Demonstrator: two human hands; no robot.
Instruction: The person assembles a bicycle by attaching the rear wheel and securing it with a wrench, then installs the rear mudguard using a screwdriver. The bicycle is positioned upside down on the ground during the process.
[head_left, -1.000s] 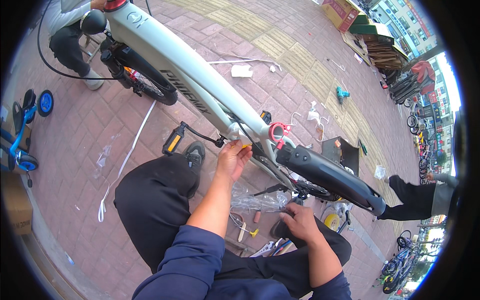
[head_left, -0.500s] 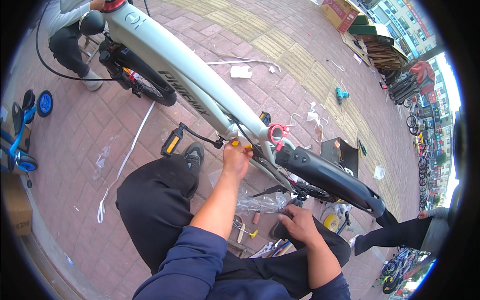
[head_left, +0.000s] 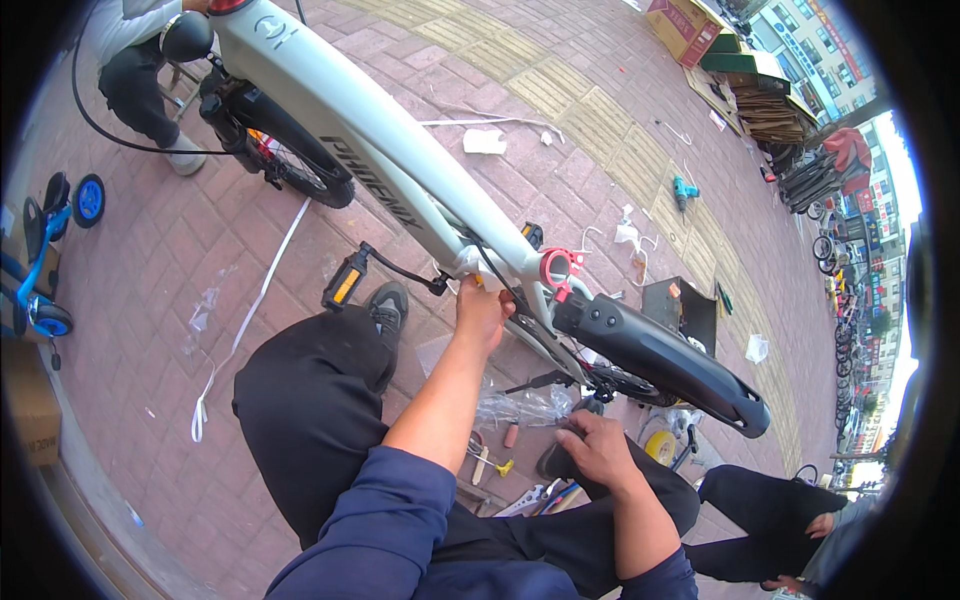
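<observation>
A pale grey bicycle frame (head_left: 370,150) runs across my view from upper left, with a red seat clamp (head_left: 562,266) and a black rear mudguard (head_left: 660,360). My left hand (head_left: 483,315) is closed at the frame's lower junction, beside white wrapping (head_left: 473,262). Its fingers pinch a small yellow thing, now almost hidden by them. The crank and pedal (head_left: 346,280) are left of that hand. My right hand (head_left: 603,452) rests by my right knee below the mudguard, fingers loosely bent and slightly apart, with nothing visible in them.
Below the bicycle lie clear plastic (head_left: 525,406), a yellow-handled tool (head_left: 505,468) and a tape roll (head_left: 661,447). An open toolbox (head_left: 690,312) and teal drill (head_left: 685,190) are to the right. One person (head_left: 140,85) sits at upper left; another's legs (head_left: 765,515) are at lower right.
My left hand has turned slightly, and the yellow thing it pinches is now mostly covered. The person at lower right has moved closer to me. My right hand stays put.
</observation>
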